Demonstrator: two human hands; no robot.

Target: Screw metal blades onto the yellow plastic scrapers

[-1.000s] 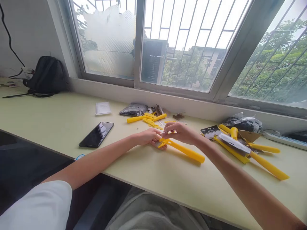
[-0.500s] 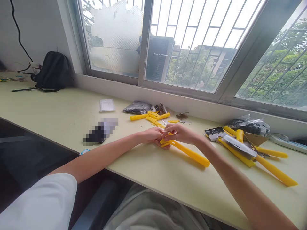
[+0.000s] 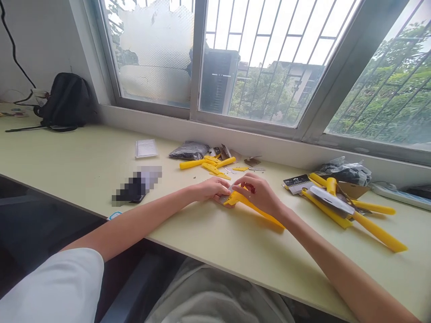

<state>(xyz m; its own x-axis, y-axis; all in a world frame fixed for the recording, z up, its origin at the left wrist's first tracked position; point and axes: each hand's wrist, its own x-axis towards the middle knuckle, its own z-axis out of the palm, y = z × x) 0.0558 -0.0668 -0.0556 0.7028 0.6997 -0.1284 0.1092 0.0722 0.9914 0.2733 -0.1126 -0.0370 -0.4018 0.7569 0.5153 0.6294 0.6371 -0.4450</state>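
Observation:
Near the table's front edge, my left hand [image 3: 213, 189] is closed around the head of a yellow scraper [image 3: 261, 211]. The scraper's long handle slants down to the right and is partly covered by my right hand [image 3: 254, 188]. A thin grey metal blade [image 3: 232, 187] shows at the head, between the hands. The fingertips of my right hand are pinched at this blade; some of the grip is hidden. Just beyond the hands lie more yellow scraper parts [image 3: 215, 167] and a small yellow piece [image 3: 240, 169] beside thin metal bits.
On the right lies a pile of yellow scrapers [image 3: 336, 202] with black-and-white packaging cards [image 3: 298, 184]. A dark plastic-wrapped bundle [image 3: 188, 150] and a clear flat case [image 3: 146, 148] are toward the window. A black backpack [image 3: 67, 101] stands far left; a power strip [image 3: 400, 195] far right.
My right hand has turned and lifted slightly off the scraper's head, and the grey blade shows more plainly. The scraper has tilted a little. The whole view has shifted slightly.

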